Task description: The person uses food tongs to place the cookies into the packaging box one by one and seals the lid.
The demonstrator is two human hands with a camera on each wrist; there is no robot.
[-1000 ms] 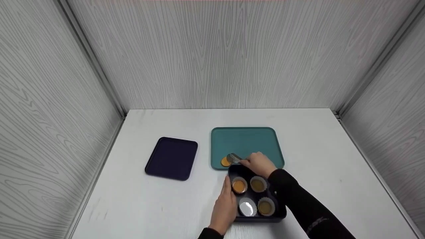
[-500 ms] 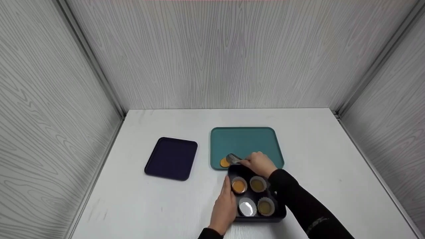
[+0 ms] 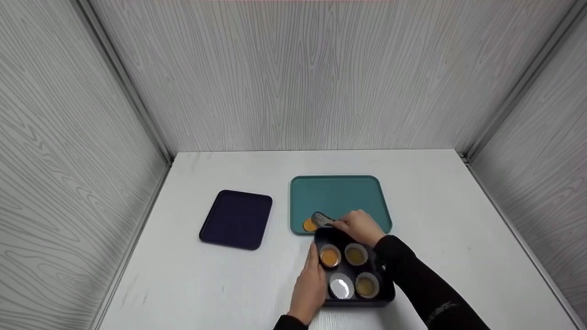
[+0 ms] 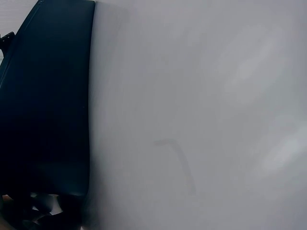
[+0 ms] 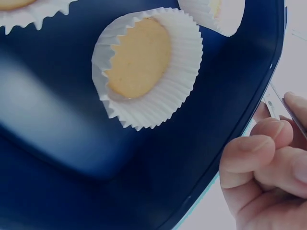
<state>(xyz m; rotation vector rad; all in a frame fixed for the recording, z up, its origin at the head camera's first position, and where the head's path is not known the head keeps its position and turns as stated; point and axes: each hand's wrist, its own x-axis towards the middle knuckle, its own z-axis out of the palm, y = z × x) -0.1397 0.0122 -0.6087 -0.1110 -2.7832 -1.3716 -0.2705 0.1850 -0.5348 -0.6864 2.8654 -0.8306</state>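
Observation:
My right hand (image 3: 360,228) grips metal tongs (image 3: 322,218) with a perforated head, across the far edge of the dark blue box (image 3: 360,303). The tongs' head is right at a round orange cookie (image 3: 309,225) on the near left corner of the teal tray (image 3: 339,195). Along the box's left side lies my left hand (image 3: 309,286), fingers straight against the wall. Inside the box stand several white paper cups; one (image 3: 329,256) holds an orange cookie, two hold duller yellowish ones, and one (image 3: 341,286) shows a white bottom. In the right wrist view, a pale cookie (image 5: 141,57) leans in its cup.
A dark purple tray (image 3: 236,220) lies on the white table (image 3: 183,284), left of the teal tray. Grey wood-grain panels (image 3: 293,73) close in the back and both sides.
The tongs' head has turned slightly and shows more of its perforated face. The orange cookie on the tray sits a touch farther left. My left hand and the box stay in place.

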